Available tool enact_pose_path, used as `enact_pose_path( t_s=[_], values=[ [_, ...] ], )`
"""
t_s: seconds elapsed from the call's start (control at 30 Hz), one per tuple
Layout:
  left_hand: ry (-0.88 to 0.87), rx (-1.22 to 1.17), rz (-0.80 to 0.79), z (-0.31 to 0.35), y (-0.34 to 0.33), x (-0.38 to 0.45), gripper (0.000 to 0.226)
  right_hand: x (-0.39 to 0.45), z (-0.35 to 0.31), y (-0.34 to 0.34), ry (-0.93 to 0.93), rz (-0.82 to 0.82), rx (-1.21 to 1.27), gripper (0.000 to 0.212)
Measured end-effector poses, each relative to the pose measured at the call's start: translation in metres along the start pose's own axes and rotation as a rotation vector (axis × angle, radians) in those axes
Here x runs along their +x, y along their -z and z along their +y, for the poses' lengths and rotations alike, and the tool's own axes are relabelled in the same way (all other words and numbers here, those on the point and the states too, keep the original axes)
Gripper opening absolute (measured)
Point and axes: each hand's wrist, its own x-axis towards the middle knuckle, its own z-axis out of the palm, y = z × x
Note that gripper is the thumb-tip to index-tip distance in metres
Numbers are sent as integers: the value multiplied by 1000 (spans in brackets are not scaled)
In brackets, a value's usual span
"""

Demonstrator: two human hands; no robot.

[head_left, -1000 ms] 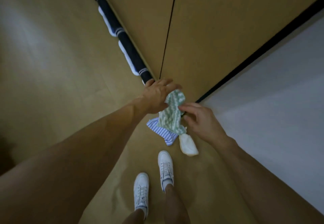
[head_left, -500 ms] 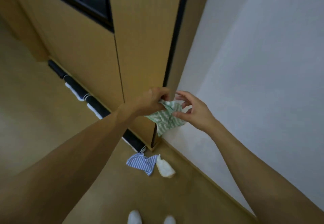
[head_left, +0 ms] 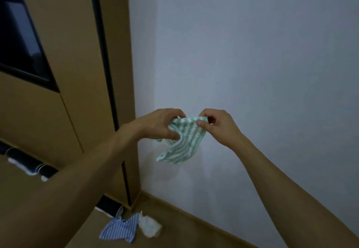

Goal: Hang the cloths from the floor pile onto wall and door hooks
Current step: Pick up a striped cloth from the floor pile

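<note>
We pinch the green cloth with left hand and right hand, spreading it; next we need a hook, none visible.

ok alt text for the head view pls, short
Two bare hands, left hand and right hand, pinch a green striped cloth before a white wall. A blue striped cloth and white cloth lie on the floor.

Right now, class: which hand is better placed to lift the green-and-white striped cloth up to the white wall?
Probably the right hand: it pinches the green-and-white striped cloth's top edge, nearer the white wall. The left hand grips the bunched side by the wooden door. No hook shows.
</note>
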Motion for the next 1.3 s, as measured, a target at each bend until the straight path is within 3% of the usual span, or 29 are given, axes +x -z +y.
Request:
enact_pose_path(
  t_s=[0.13,0.33,0.53,0.67,0.83,0.93,1.1,1.3],
  values=[
    [-41,-85,-32,67,-16,25,30,-40,9,62,-37,67,-21,8],
    [-159,30,152,132,-57,61,28,-102,28,132,-147,186,-31,4],
    [-280,-22,80,159,-61,95,25,-155,44,191,-351,329,-175,6],
    [-459,-35,40,198,-63,115,25,-181,46,211,-458,298,-391,8],
    [-670,-27,-52,262,-82,133,18,-199,29,204,-467,228,-345,16],
    [-729,-44,-78,286,-94,142,14,-210,23,200,-495,340,-361,3],
    [-845,-95,-168,323,-117,150,13,-247,19,205,-661,573,-446,19],
    [-955,-271,-359,404,-160,145,17,-332,4,238,-773,737,-429,7]
  ],
)
